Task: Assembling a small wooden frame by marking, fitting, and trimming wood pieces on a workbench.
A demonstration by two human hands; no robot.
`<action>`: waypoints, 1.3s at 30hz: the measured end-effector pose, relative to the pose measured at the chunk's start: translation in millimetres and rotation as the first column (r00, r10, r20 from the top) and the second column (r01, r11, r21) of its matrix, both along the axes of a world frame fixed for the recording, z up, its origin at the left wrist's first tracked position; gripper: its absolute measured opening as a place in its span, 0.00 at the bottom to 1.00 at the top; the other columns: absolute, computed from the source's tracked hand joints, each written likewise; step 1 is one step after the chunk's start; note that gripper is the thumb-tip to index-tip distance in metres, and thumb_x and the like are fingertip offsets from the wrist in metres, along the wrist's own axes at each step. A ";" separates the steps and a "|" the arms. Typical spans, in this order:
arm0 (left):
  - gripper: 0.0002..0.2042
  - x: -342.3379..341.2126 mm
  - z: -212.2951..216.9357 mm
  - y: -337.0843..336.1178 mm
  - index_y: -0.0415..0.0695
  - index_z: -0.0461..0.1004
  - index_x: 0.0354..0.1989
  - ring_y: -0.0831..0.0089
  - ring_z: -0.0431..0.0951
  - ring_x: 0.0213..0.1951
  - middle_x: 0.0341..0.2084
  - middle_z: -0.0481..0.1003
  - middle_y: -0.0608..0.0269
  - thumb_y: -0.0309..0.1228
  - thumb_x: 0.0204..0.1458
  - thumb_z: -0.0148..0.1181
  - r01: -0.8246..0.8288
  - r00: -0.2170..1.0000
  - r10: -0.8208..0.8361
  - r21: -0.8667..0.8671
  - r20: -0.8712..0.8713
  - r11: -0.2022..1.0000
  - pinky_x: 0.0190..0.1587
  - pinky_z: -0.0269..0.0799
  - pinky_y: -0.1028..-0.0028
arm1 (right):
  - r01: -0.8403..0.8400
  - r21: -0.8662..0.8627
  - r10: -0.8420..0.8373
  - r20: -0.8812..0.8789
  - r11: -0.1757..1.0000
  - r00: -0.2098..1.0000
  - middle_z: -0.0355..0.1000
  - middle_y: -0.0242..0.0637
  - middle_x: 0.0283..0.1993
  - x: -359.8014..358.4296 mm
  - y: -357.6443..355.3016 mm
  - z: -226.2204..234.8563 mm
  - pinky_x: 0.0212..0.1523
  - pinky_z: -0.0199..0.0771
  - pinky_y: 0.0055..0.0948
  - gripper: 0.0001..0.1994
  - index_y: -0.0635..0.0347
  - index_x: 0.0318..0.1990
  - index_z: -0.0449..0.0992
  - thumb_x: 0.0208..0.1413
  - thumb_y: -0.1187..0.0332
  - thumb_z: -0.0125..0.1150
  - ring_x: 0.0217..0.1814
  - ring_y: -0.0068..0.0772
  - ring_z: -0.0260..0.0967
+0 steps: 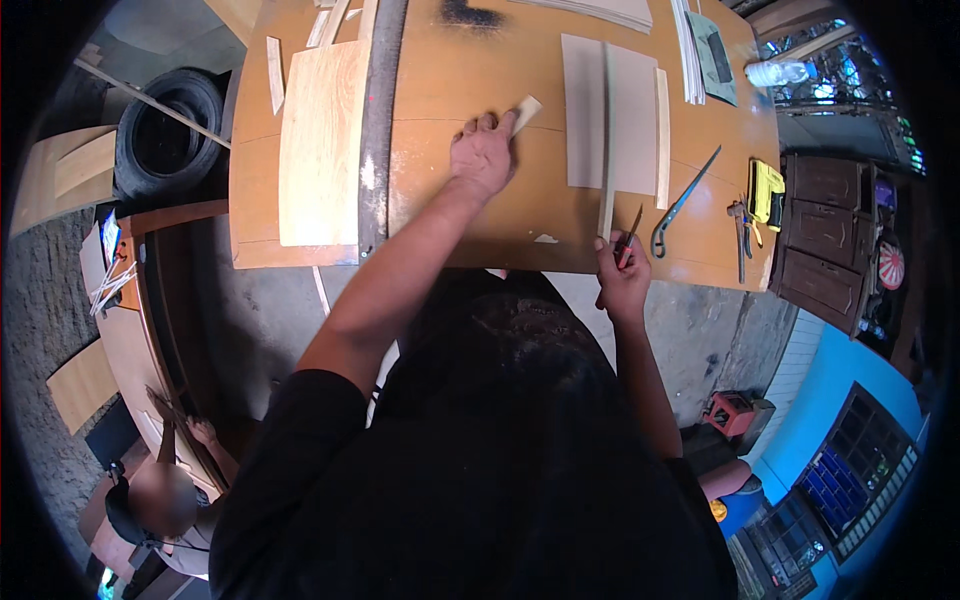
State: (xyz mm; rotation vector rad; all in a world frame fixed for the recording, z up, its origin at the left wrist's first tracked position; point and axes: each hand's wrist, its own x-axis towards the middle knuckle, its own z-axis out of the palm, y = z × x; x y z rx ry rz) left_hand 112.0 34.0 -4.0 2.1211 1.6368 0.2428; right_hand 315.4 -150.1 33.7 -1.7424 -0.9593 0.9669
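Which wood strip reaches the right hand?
The long strip crossing the greyish sheet, its end at the right hand. The short strip is at the left hand; the sheet's right-edge strip touches neither.

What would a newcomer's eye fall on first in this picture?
The bright yellow tool would likely stand out first, near the right edge of the table. Next comes the red-handled tool in the right grip, at the near edge. A black tyre shows left of the table.

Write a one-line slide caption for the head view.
Left hand holding a small wooden piece, right hand a pointed red-handled tool and thin strip, at an orange-brown worktable.
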 end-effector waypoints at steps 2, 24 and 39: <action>0.23 -12.9 -12.2 3.4 0.57 0.69 0.62 0.56 0.69 0.59 0.55 0.71 0.54 0.32 0.56 0.51 0.108 0.993 -0.109 0.037 0.046 0.994 0.58 0.67 0.55 | 0.028 -0.041 -0.029 -0.022 0.999 0.999 0.61 0.21 0.21 6.3 -7.2 -1.2 0.14 0.50 0.20 0.07 0.58 0.40 0.72 0.61 0.68 0.64 0.15 0.13 0.53; 0.21 -56.8 -33.4 -2.6 0.55 0.76 0.57 0.60 0.64 0.64 0.59 0.71 0.64 0.31 0.52 0.58 0.123 0.992 -0.091 0.452 -0.090 0.883 0.68 0.51 0.49 | -0.209 -0.163 0.245 0.244 0.964 0.938 0.62 0.33 0.20 10.2 15.6 -50.0 0.24 0.65 0.32 0.18 0.59 0.32 0.69 0.48 0.60 0.76 0.21 0.29 0.60; 0.33 -47.3 -29.5 -13.6 0.62 0.64 0.69 0.48 0.53 0.71 0.69 0.58 0.52 0.55 0.53 0.58 -0.038 0.994 -0.012 0.434 0.112 0.900 0.68 0.42 0.39 | -0.470 -0.141 0.481 0.439 0.871 0.759 0.73 0.37 0.29 -34.0 21.7 -52.3 0.26 0.76 0.44 0.17 0.55 0.32 0.70 0.49 0.56 0.73 0.27 0.45 0.75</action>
